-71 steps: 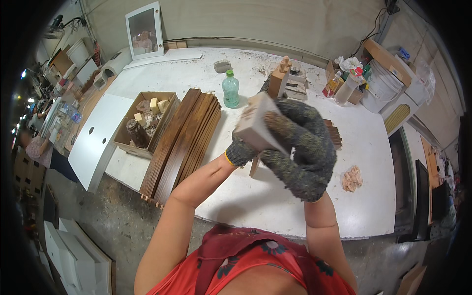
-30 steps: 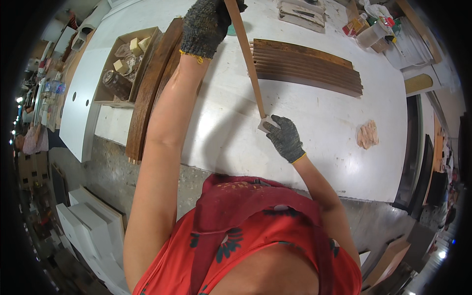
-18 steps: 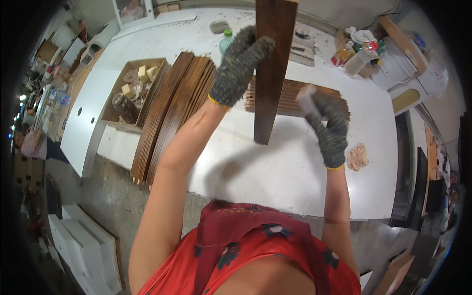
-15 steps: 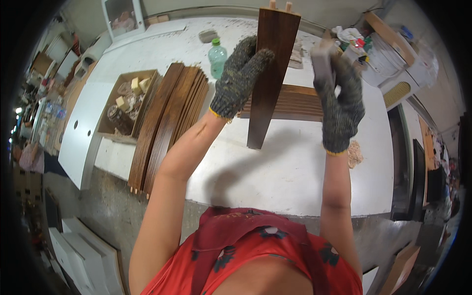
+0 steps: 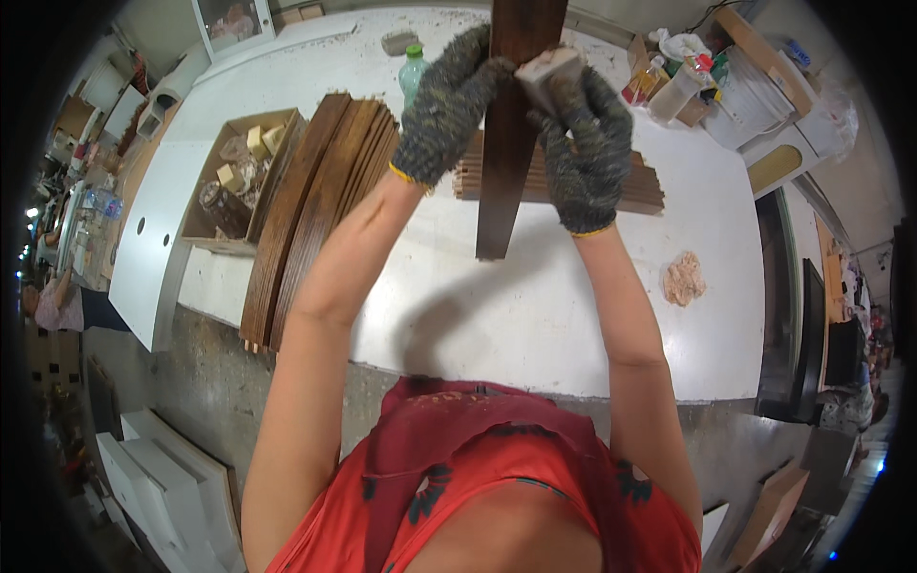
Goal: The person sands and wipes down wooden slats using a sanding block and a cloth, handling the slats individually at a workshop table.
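Nearest: person's red top and both bare forearms coming up from the lower edge. Left hand (image 5: 444,105) in a dark knit glove, fingers curled around the left edge of a dark stained wooden slat (image 5: 506,143), held upright in the air above the white worktable (image 5: 573,315), lower end hanging free, upper end out of frame. Right hand (image 5: 585,143), same kind of glove, is clamped on a pale sanding block (image 5: 546,69) and presses it against the slat's right edge, near the top of what's visible. Handling, my read: slat is long, thin, rigid, light enough for one hand, but long enough to swing and twist if gripped only at one end; best held around mid-length across the narrow edges, thumb on one face, so the stained face isn't smeared. Knit gloves should give decent friction. Block is small, stiff, an easy palm grip. Beyond the hands, on the table: a row of dark slats (image 5: 564,181) lying flat behind the held one, partly hidden by it. Left of that, a stack of brown slats (image 5: 315,210) running diagonally, its near ends overhanging the table edge. Just beside it, an open cardboard box (image 5: 239,181) with foam chunks and odd bits. Right, a crumpled tan rag (image 5: 684,278), well apart from the rest. Far side: green plastic bottle (image 5: 411,67), white bucket (image 5: 755,105), small bottles near it.
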The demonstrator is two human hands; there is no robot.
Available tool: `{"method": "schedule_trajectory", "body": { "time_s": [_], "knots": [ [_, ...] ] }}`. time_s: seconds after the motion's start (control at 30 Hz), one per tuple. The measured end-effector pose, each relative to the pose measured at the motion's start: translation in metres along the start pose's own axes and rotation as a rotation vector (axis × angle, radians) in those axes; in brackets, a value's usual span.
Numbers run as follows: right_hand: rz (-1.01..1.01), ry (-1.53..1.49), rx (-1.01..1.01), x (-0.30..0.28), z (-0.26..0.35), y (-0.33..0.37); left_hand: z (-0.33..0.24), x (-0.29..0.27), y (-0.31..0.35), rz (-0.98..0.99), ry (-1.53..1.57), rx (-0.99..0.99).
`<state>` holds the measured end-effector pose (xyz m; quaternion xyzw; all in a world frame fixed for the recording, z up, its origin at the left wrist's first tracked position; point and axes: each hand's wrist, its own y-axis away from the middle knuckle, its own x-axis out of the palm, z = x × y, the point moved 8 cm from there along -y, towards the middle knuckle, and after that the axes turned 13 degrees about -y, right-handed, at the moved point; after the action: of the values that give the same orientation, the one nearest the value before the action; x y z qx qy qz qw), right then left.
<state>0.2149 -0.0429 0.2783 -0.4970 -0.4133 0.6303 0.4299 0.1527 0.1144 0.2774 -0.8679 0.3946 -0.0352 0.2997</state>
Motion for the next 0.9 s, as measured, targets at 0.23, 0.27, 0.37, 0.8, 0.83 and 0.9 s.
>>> {"method": "schedule_trajectory", "body": {
  "time_s": [0.23,0.27,0.37,0.8,0.83,0.9],
  "knots": [
    [0.377,-0.017,0.276,0.033,-0.013,0.176,0.020,-0.014,-0.017,-0.067,0.052,-0.012],
    [0.429,-0.015,0.332,0.034,-0.017,0.205,0.022,-0.016,-0.019,-0.081,0.007,0.009],
    [0.565,-0.029,0.408,0.027,-0.006,0.261,0.026,-0.019,-0.027,-0.072,-0.119,0.032],
    [0.472,-0.784,1.404,-0.037,-0.024,0.316,0.147,0.091,0.117,0.203,-0.131,-0.329],
    [0.429,-0.815,1.412,-0.041,-0.023,0.311,0.165,0.095,0.142,0.244,-0.185,-0.441],
    [0.363,-0.888,1.458,-0.060,-0.011,0.300,0.178,0.090,0.171,0.275,-0.281,-0.558]
  ]
}}
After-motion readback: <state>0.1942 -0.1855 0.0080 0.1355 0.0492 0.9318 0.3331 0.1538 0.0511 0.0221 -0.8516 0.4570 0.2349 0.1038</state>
